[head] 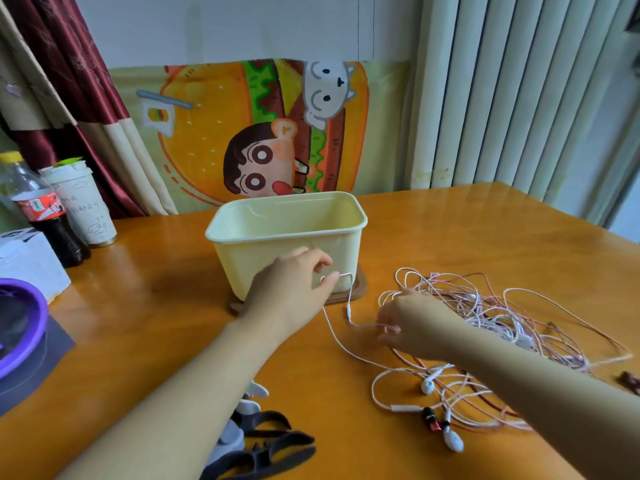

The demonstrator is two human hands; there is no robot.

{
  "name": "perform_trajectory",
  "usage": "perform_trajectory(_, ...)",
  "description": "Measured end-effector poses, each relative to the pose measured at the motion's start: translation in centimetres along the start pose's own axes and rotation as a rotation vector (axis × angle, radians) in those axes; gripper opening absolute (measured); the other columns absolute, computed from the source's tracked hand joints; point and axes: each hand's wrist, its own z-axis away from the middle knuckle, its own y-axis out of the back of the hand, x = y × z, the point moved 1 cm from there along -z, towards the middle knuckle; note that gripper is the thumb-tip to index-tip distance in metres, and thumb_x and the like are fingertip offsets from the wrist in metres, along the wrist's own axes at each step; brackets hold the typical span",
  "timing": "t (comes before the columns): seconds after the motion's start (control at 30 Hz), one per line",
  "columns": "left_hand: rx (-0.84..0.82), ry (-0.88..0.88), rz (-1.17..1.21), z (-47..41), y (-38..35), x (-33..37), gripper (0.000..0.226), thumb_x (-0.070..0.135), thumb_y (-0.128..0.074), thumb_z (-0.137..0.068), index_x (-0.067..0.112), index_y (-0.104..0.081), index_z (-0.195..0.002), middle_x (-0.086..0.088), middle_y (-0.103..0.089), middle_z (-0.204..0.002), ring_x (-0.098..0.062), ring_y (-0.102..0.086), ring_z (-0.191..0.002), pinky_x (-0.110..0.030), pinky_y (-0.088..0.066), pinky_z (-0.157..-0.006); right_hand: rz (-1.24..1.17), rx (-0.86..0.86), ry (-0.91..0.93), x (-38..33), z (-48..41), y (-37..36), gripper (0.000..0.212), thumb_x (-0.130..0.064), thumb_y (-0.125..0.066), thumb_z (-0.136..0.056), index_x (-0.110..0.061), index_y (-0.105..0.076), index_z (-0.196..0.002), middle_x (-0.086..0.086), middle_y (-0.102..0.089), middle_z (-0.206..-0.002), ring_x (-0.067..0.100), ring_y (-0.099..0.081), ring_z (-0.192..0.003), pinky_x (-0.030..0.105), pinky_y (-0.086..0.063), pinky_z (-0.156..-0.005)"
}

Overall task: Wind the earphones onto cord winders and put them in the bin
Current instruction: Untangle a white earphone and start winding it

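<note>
A cream plastic bin (pixel 287 233) stands open in the middle of the wooden table, on a brown lid (pixel 356 289). My left hand (pixel 294 282) is raised in front of the bin and pinches a white earphone cord (pixel 337 337) between thumb and fingers. My right hand (pixel 412 323) pinches the same cord lower down, at the edge of a tangled pile of white and pink earphones (pixel 485 323). Several dark and pale cord winders (pixel 263 441) lie near the table's front edge, partly under my left forearm.
At the left stand a cola bottle (pixel 41 209), a paper cup (pixel 83 206), a white box (pixel 27 261) and a purple-rimmed round object (pixel 20 327). A small brown object (pixel 628 381) lies at the right edge. A cartoon cloth hangs behind the table.
</note>
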Motion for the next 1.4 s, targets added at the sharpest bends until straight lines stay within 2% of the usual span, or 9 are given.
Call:
perform_trajectory(0.17,-0.230,0.233,0.254,-0.5,-2.0,-0.8,0.047,0.009,-0.051,-0.096,0.024,-0.045,-0.139,0.009,-0.063,-0.095,-0.008,-0.067,-0.076,-0.021,-0.050,-0.065,-0.446,0.142,-0.024,0.3,0.1,3.5,0.022,-0.027,-0.054,-0.095,-0.021,-0.070,-0.082,-0.006,-0.055,-0.058,0.003,-0.048,-0.047,0.014,-0.034,-0.047)
perform_trajectory(0.37,-0.007,0.397,0.919,-2.6,2.1,0.1,0.042,-0.008,-0.044,-0.093,0.018,-0.057,-0.123,0.002,-0.060,-0.095,-0.004,-0.044,-0.052,-0.018,-0.038,-0.050,-0.786,0.482,0.031,1.0,1.3,12.1,0.023,-0.033,-0.048,-0.097,-0.027,-0.069,-0.090,-0.009,-0.043,-0.051,0.006,-0.038,-0.046,0.020,-0.035,-0.050)
perform_trajectory(0.53,0.190,0.150,0.541,-3.4,7.5,0.2,0.024,0.013,-0.063,-0.091,0.029,-0.063,-0.109,0.013,-0.061,-0.096,0.005,-0.055,-0.080,-0.010,-0.038,-0.068,-0.730,0.588,0.068,0.2,2.3,15.7,0.023,-0.030,-0.048,-0.097,-0.022,-0.069,-0.092,-0.014,-0.050,-0.045,0.001,-0.043,-0.042,0.009,-0.030,-0.042)
perform_trajectory(0.67,0.309,0.146,0.334,-3.5,9.8,-0.8,0.023,0.016,-0.064,-0.091,0.025,-0.066,-0.112,0.008,-0.063,-0.103,-0.001,-0.057,-0.093,-0.011,-0.039,-0.075,-0.693,0.676,0.113,-1.3,2.9,17.6,0.020,-0.035,-0.049,-0.096,-0.032,-0.068,-0.089,0.014,-0.062,-0.069,0.018,-0.046,-0.060,0.024,-0.034,-0.053)
perform_trajectory(0.77,0.355,0.174,0.279,-3.4,10.8,-1.7,0.022,0.018,-0.064,-0.092,0.020,-0.067,-0.114,0.010,-0.062,-0.094,0.000,-0.056,-0.082,-0.004,-0.037,-0.065,-0.706,0.779,0.165,-2.8,3.3,19.7,0.018,-0.033,-0.052,-0.095,-0.039,-0.064,-0.083,0.006,-0.068,-0.076,0.025,-0.054,-0.066,0.029,-0.042,-0.059)
perform_trajectory(1.0,0.132,0.185,0.242,-2.1,11.3,-4.1,0.008,0.030,-0.064,-0.093,0.025,-0.068,-0.099,0.016,-0.062,-0.094,0.003,-0.054,-0.089,-0.010,-0.036,-0.067,-0.534,0.783,0.090,-2.4,2.6,20.3,0.017,-0.007,-0.058,-0.091,-0.010,-0.071,-0.102,-0.019,-0.049,-0.049,-0.006,-0.046,-0.039,0.005,-0.031,-0.039)
perform_trajectory(1.07,0.209,0.288,0.402,-1.9,11.1,-5.0,0.018,0.033,-0.055,-0.098,0.022,-0.069,-0.092,0.009,-0.063,-0.084,-0.007,-0.055,-0.082,-0.016,-0.039,-0.063,-0.538,0.790,0.002,-1.1,2.1,18.8,0.017,-0.008,-0.057,-0.092,-0.007,-0.071,-0.102,-0.015,-0.050,-0.058,-0.005,-0.047,-0.038,0.007,-0.031,-0.037)
perform_trajectory(1.23,0.390,0.700,1.492,-1.8,11.0,-6.6,0.040,0.039,-0.042,-0.103,0.008,-0.060,-0.085,0.008,-0.032,-0.045,-0.004,-0.024,-0.033,-0.018,-0.032,-0.048,-0.717,0.721,-0.320,3.3,0.4,13.9,0.024,-0.020,-0.056,-0.094,-0.002,-0.071,-0.100,0.010,-0.063,-0.069,0.018,-0.056,-0.060,0.029,-0.044,-0.055)
perform_trajectory(1.4,0.338,0.798,1.614,-1.3,10.8,-8.4,0.043,0.043,-0.038,-0.103,0.009,-0.059,-0.087,0.008,-0.025,-0.041,-0.006,-0.018,-0.031,-0.017,-0.022,-0.034,-1.040,0.391,-0.616,6.2,1.0,10.0,0.047,-0.036,-0.035,-0.102,-0.002,-0.066,-0.098,0.010,-0.064,-0.078,0.017,-0.044,-0.059,0.026,-0.028,-0.051)
